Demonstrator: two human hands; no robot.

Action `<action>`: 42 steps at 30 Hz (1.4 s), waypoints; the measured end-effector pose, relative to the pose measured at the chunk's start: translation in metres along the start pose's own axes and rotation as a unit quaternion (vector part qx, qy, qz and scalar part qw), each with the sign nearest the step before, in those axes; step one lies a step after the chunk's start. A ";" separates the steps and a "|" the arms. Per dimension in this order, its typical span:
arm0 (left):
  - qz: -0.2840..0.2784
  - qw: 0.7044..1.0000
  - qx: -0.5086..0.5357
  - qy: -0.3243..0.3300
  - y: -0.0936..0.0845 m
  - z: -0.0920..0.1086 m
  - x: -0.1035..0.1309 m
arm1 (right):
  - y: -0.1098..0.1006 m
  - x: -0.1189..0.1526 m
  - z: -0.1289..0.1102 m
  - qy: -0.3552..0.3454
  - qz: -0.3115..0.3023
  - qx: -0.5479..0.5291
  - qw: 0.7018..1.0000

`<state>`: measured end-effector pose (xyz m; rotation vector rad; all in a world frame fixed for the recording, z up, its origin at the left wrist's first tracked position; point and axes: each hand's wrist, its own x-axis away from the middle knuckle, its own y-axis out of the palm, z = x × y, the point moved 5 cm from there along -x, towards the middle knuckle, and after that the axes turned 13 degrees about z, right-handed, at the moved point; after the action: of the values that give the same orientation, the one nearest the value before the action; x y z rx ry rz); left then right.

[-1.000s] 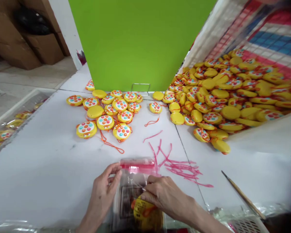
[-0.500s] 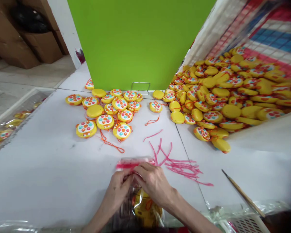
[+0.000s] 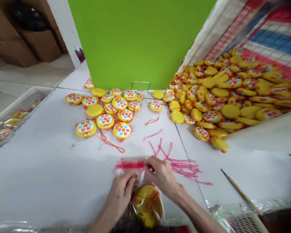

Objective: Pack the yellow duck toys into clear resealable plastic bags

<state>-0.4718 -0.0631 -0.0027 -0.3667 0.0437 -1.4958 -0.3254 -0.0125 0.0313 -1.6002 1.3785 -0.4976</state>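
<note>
Head camera shows both hands low in the middle of the white table (image 3: 38,168), working on one clear plastic bag (image 3: 138,181). The left hand (image 3: 121,192) pinches the bag just under its pink strip (image 3: 130,165), fingers closed on the plastic. The right hand (image 3: 163,176) has thumb and fingers closed on the right end of the same strip — it grips the bag top there. Inside the bag lies a yellow round toy (image 3: 147,204) with an orange string on it, between the two wrists, close to the bottom edge of the picture.

Just to the right of the right hand, thin pink strips (image 3: 181,166) lie loose on the table. Further away, near the middle, a group of yellow toys with coloured dots (image 3: 106,111) sits in front of a green board (image 3: 140,42), and an orange string (image 3: 110,142) trails from them toward the hands. On the right, a big pile of the same toys (image 3: 228,94) spills out of a large woven sack (image 3: 269,35). A thin stick (image 3: 241,192) lies on the table at the right, well apart from the hands. At the far left, a tray (image 3: 12,113) holds already bagged toys.
</note>
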 end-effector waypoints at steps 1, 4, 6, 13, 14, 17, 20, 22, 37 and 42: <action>0.002 1.000 0.014 -0.016 -0.002 -0.004 0.001 | -0.009 0.002 0.022 0.043 0.018 0.013 0.999; 0.005 0.996 0.050 -0.067 -0.007 -0.015 0.003 | -0.043 0.017 0.099 0.165 0.047 0.125 0.977; 0.003 0.995 0.059 -0.083 -0.009 -0.019 0.003 | -0.068 0.034 0.140 0.205 0.059 0.177 0.961; -0.014 0.988 0.087 -0.127 -0.010 -0.021 0.002 | -0.103 0.060 0.129 0.180 0.087 0.238 0.950; -0.017 0.987 0.088 -0.131 -0.010 -0.021 0.002 | -0.099 0.055 0.114 0.160 0.096 0.197 0.963; -0.024 0.987 0.088 -0.133 -0.010 -0.020 0.003 | -0.069 0.036 0.072 0.137 0.030 0.028 0.990; -0.023 0.987 0.086 -0.136 -0.010 -0.019 0.004 | -0.031 0.023 0.048 0.158 -0.095 -0.099 0.978; -0.019 0.986 0.085 -0.139 -0.011 -0.018 0.005 | -0.010 0.020 0.044 0.187 -0.132 -0.172 0.958; -0.016 0.983 0.108 -0.150 -0.018 -0.032 0.004 | 0.008 0.029 0.056 0.236 -0.124 -0.276 0.923; 0.015 0.986 0.099 -0.133 -0.016 -0.028 0.006 | -0.002 0.026 0.053 0.200 -0.119 -0.210 0.950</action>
<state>-0.4940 -0.0757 -0.0234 -0.4002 -0.3077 -1.3971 -0.2753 -0.0168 0.0003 -2.1125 1.6829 -0.7404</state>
